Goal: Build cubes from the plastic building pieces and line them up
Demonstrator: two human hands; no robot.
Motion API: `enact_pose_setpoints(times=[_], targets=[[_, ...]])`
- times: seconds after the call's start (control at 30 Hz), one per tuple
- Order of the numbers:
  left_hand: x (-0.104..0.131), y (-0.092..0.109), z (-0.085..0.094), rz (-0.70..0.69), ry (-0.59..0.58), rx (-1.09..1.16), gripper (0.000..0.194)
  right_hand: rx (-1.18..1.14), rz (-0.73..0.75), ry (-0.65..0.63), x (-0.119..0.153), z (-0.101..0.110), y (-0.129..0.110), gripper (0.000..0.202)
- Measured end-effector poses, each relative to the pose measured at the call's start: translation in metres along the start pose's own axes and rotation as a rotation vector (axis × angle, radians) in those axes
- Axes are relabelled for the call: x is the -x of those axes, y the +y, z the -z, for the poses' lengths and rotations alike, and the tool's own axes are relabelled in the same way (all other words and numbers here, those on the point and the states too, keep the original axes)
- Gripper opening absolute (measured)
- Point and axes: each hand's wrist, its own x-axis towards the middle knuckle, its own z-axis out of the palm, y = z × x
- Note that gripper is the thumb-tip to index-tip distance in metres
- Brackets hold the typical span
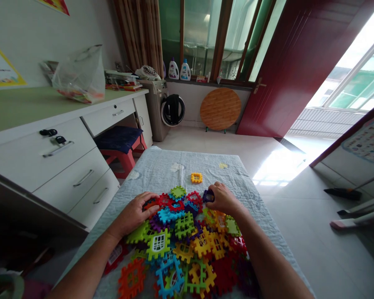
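A heap of colourful notched plastic pieces covers the near part of a cloth-covered table, with a green piece with a white lattice [158, 244] near its middle. My left hand [141, 211] is at the heap's left edge, fingers and thumb closed on an orange-red piece [151, 204]. My right hand [222, 198] pinches a dark purple piece [207, 196] at the upper right of the heap. Beyond the heap, a yellow square piece [196, 177] lies by itself on the cloth. A light green piece [178, 191] tops the heap's far edge, between my hands.
The pale blue cloth [205, 162] covers the table. A white desk [65, 166] with drawers stands at the left, with a plastic bag [81, 77] on top. A blue-topped stool [120, 139] is beside it. Behind are a washing machine [157, 108] and a round wooden board [220, 109].
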Motion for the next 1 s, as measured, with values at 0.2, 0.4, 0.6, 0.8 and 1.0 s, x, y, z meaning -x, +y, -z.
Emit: enact_pose_setpoints(times=[0.2,0.4,0.6,0.8,1.0], targets=[[0.001,0.002,0.0,-0.015,0.003,0.016,0.034,-0.067,0.016,0.101,-0.007,0.01,0.011,0.04],[0.0,0.0,-0.001,-0.009,0.011,-0.008,0.034,-0.084,0.025,0.125,-0.044,0.018,0.033,0.045],[-0.001,0.001,0.0,-0.001,0.012,-0.006,0.033,-0.111,0.017,0.085,-0.068,0.002,0.047,0.046],[-0.002,-0.002,-0.004,0.014,0.034,0.037,0.032,-0.147,0.005,0.08,-0.067,-0.011,0.059,0.051],[-0.01,-0.004,-0.003,0.015,-0.024,0.04,0.042,-0.164,0.01,0.077,-0.071,-0.011,0.062,0.051]])
